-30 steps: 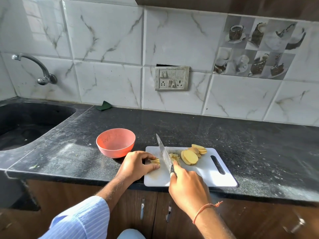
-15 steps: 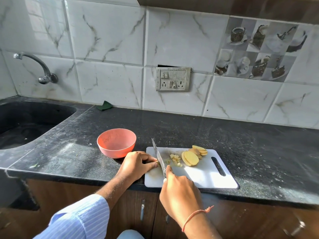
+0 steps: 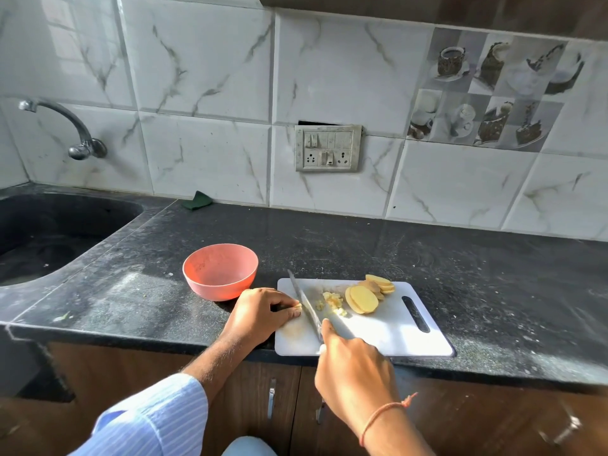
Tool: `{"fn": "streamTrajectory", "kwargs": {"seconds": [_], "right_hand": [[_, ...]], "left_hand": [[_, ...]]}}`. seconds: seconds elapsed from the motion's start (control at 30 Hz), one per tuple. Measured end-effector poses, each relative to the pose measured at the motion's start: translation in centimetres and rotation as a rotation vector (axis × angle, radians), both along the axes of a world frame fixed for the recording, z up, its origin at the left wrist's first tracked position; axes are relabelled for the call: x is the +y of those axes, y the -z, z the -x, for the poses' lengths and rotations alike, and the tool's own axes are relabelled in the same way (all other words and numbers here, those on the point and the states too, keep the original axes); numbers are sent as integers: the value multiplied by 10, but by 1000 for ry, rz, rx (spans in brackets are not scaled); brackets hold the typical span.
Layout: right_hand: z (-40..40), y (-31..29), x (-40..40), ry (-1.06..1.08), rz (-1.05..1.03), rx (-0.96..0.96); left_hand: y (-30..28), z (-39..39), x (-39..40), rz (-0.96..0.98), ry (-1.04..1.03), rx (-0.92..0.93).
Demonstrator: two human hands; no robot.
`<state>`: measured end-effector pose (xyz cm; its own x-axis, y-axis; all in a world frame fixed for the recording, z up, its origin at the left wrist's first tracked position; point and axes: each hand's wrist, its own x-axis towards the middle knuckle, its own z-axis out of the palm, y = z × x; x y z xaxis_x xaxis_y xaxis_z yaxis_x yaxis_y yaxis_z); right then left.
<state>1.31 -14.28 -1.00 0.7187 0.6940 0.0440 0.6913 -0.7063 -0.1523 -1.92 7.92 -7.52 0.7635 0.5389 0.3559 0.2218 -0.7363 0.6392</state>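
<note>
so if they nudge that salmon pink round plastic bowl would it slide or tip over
The salmon-pink round plastic bowl looks empty, so probably light. Its base seems narrower than its rim, so a push at the rim might rock it. A low push would likely slide it across the polished black stone counter.

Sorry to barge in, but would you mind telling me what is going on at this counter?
A person is chopping what looks like potato on a white cutting board at the front edge of the counter. The right hand grips the knife, its blade down on the board. The left hand pinches a small potato piece just left of the blade. To the blade's right lie diced bits and round slices. A pink bowl stands beside the board.
</note>
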Motion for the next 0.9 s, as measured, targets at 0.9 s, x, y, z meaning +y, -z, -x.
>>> {"fn": "streamTrajectory", "kwargs": {"seconds": [0.9], "right_hand": [[8, -10, 10, -2, -84, 116]], "left_hand": [[4, -1, 6, 115, 23, -19]]}}
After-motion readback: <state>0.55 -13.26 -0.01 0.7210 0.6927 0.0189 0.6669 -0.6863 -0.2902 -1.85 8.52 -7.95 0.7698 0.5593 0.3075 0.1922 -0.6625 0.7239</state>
